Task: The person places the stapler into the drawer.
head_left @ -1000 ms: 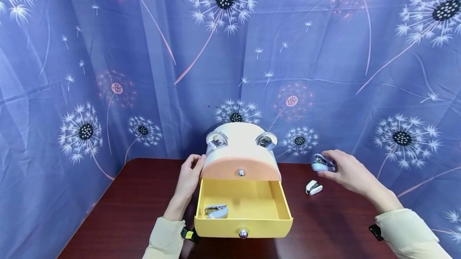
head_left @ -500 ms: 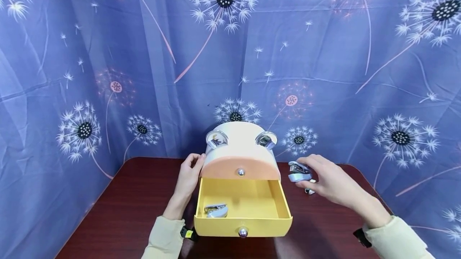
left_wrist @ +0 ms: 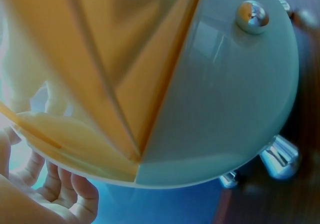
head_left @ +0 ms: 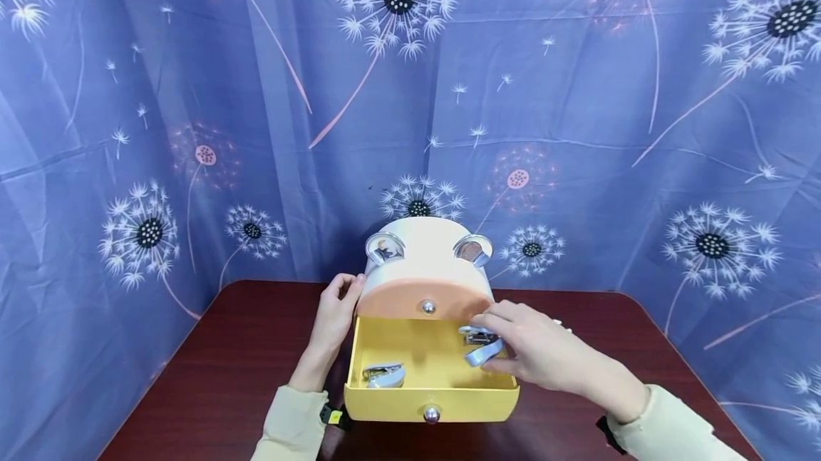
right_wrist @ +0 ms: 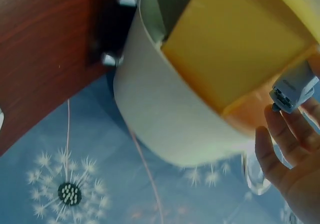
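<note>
My right hand (head_left: 535, 347) pinches a small light-blue stapler (head_left: 483, 354) between thumb and fingers, over the right side of the pulled-out yellow drawer (head_left: 432, 404). In the right wrist view, that stapler (right_wrist: 294, 87) sits at the fingertips. Another light-blue stapler (head_left: 385, 375) lies in the drawer's front left corner. The drawer belongs to a white, round-topped box (head_left: 428, 247) with a shut peach upper drawer (head_left: 410, 297). My left hand (head_left: 335, 311) touches the box's left side; loosely bent fingers (left_wrist: 85, 194) show beside the wall in the left wrist view.
A white mini stapler (head_left: 559, 323) on the dark red table (head_left: 256, 361) is almost hidden behind my right hand. Two silver round eye-like parts (head_left: 386, 249) stick up from the box. A blue dandelion-print curtain (head_left: 256, 90) hangs behind and at the sides.
My right hand has carried the blue stapler leftward and toward me, from the table's right side to over the open drawer. The left hand stays at the box's side.
</note>
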Motion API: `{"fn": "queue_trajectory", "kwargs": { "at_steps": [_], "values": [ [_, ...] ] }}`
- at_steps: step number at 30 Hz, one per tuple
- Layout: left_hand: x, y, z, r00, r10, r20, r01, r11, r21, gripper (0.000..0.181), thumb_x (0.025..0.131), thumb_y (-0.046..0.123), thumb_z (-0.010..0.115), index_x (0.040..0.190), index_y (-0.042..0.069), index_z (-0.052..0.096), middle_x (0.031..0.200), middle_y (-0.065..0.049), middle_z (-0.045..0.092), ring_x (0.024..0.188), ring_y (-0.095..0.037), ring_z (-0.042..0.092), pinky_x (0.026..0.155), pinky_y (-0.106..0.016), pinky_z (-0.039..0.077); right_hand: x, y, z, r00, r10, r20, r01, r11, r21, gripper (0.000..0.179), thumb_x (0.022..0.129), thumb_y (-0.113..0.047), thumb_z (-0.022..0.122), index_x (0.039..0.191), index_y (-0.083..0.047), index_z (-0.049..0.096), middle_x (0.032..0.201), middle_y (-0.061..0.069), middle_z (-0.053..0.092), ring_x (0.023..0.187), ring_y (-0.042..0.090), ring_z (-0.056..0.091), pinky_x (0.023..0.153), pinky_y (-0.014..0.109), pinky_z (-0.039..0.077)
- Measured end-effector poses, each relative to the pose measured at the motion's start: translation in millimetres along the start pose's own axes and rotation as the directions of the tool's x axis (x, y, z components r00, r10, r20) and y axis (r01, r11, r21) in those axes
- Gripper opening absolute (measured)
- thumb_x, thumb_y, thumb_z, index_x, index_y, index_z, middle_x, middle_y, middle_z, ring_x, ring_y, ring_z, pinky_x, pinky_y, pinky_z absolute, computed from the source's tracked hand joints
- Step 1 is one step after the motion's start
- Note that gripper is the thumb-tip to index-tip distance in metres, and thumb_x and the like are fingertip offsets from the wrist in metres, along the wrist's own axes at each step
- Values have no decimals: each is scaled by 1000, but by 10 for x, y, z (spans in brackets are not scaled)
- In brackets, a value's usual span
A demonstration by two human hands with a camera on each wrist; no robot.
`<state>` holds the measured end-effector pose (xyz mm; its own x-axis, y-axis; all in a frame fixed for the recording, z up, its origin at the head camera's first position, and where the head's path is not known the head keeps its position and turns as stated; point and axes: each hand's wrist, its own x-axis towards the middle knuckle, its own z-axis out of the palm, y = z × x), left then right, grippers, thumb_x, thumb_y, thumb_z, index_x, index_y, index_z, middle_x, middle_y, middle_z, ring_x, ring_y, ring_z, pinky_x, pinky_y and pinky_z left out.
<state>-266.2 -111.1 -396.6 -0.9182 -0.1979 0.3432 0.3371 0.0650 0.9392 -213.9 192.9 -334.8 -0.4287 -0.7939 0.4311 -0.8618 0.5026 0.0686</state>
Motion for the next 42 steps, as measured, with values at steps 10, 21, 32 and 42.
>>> {"fn": "queue_trajectory", "kwargs": {
  "at_steps": [10, 21, 32, 42],
  "values": [
    [3, -12, -3, 1000, 0, 0, 0, 1000, -10, 22, 87, 23, 57, 85, 1, 55, 72, -6, 47, 64, -15, 45, 57, -22, 37, 210, -126, 303, 992, -61, 114, 55, 997, 54, 40, 75, -42, 66, 106, -20, 57, 91, -10, 49, 83, 2, 44, 72, 21, 40],
    [3, -11, -7, 1000, -18, -4, 18, 1000, 2, 22, 87, 24, 56, 85, 2, 55, 72, -6, 47, 64, -15, 45, 56, -22, 37, 367, -134, 487, 972, -124, 200, 116, 992, 50, 38, 73, -35, 70, 105, -19, 58, 93, -8, 52, 86, 4, 46, 75, 23, 40],
    [8, 14, 5, 1000, -13, -1, 13, 1000, 9, 22, 87, 24, 57, 84, 2, 55, 73, -6, 47, 65, -15, 45, 57, -23, 38, 467, -175, 555, 925, -156, 347, 111, 983, 146, 41, 70, -25, 74, 107, -23, 58, 96, -11, 55, 87, 1, 47, 72, 18, 41],
    [-1, 15, 5, 1000, -25, -2, 25, 1000, 3, 22, 86, 24, 57, 85, 1, 55, 73, -6, 47, 65, -15, 46, 58, -22, 37, 486, -191, 570, 905, -148, 399, 78, 979, 187, 40, 74, -24, 71, 111, -24, 54, 97, -11, 55, 88, 2, 50, 71, 18, 41]
  ]
}}
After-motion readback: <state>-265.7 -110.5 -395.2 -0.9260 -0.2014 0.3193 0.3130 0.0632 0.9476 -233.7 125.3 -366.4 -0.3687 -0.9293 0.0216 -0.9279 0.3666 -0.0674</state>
